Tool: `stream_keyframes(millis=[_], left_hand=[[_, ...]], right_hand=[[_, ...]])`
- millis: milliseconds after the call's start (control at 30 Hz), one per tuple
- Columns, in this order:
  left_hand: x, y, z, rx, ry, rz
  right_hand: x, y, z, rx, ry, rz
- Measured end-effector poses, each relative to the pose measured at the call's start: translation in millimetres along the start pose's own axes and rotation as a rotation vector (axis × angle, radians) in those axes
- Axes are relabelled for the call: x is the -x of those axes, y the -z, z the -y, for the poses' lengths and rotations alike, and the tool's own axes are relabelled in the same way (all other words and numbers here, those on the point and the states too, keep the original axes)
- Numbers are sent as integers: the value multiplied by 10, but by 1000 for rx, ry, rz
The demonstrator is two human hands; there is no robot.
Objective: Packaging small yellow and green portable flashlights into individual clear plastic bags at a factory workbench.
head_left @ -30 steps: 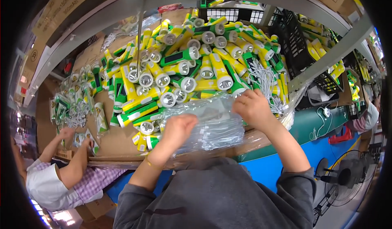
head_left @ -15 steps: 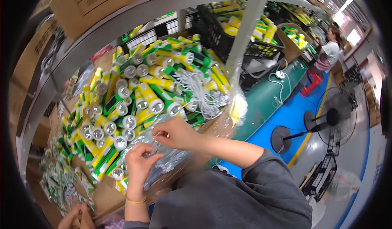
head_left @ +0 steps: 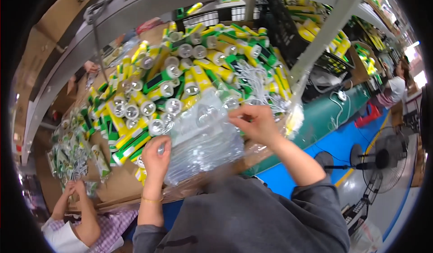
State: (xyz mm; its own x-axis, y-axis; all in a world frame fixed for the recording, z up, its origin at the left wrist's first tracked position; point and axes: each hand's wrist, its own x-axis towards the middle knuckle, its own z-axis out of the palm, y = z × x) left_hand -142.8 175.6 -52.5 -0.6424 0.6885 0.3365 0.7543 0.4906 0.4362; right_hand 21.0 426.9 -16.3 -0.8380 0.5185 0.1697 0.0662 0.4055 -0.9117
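A stack of clear plastic bags point(head_left: 203, 156) lies in front of me at the near edge of a heap of flashlights point(head_left: 158, 88). Just above it a loose clear plastic bag point(head_left: 198, 118) spreads between my hands, its outline hard to follow against the others. My right hand point(head_left: 256, 123) pinches near its upper right side, thumb against fingertips. At the lower left, my left hand point(head_left: 156, 157) is closed with a shiny bit of plastic showing between its fingers. The flashlights are yellow and green with clear round lenses.
White cables point(head_left: 257, 84) lie on the heap's right side. A grey post point(head_left: 331, 27) rises beside a black crate point(head_left: 288, 32). At the lower left a co-worker's hands point(head_left: 74, 187) are near bagged flashlights point(head_left: 67, 149). A floor fan point(head_left: 383, 153) stands right.
My hands have moved apart from close together over the bags, and the plastic now spreads between them. The whole view has shifted, with more of the co-worker at lower left showing.
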Motion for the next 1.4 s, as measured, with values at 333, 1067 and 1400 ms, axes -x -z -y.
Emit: stream_keyframes(millis=[333,1067,1400], left_hand=[[194,98,-307,461,337,-159],[128,335,-249,671,121,320],[42,217,-460,315,-11,213]], right_hand=[[-1502,-893,-356,962,-41,372],[-192,-402,107,537,811,458],[-489,16,-107,337,460,294]])
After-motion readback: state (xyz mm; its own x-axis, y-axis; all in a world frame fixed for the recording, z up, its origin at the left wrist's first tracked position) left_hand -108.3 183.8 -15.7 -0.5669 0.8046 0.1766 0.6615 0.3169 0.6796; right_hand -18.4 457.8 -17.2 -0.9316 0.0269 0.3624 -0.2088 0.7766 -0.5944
